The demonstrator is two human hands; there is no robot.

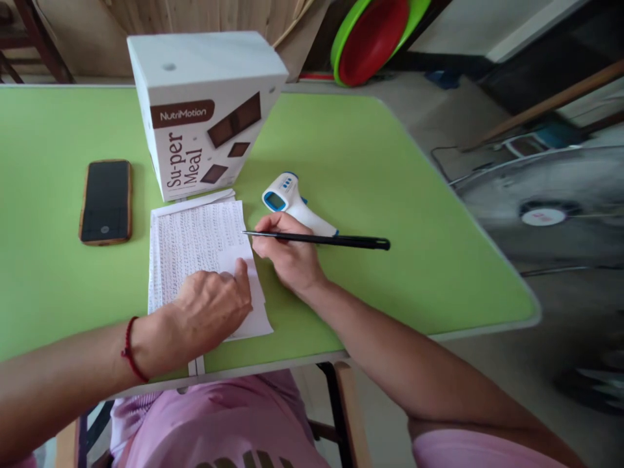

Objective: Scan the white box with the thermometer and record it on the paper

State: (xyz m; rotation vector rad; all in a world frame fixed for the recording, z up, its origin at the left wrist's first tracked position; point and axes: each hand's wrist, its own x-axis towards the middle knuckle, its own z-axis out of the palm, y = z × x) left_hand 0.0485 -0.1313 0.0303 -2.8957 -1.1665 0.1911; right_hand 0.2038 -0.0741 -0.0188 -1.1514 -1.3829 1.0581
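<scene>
My right hand (292, 253) is closed around a black pen (358, 242). The pen lies nearly level, its silver tip pointing left at the right edge of the paper. My left hand (209, 309) rests palm down on the lower part of the stacked sheets of paper (180, 240); one finger is stretched out, the others are bent and partly hidden, and I see nothing held. Rows of small handwritten marks cover much of the top sheet, with a blank patch near my left finger. Just beyond my right hand lies a white and blue infrared thermometer (302, 211), its handle partly covered by the hand.
A white NutriMotion box (205, 117) stands behind the paper on the green table (390, 188). At the left lies a phone (106, 203) with a dark screen. Past the table's right edge is a fan (546, 214); red and green basins (373, 42) lean at the back.
</scene>
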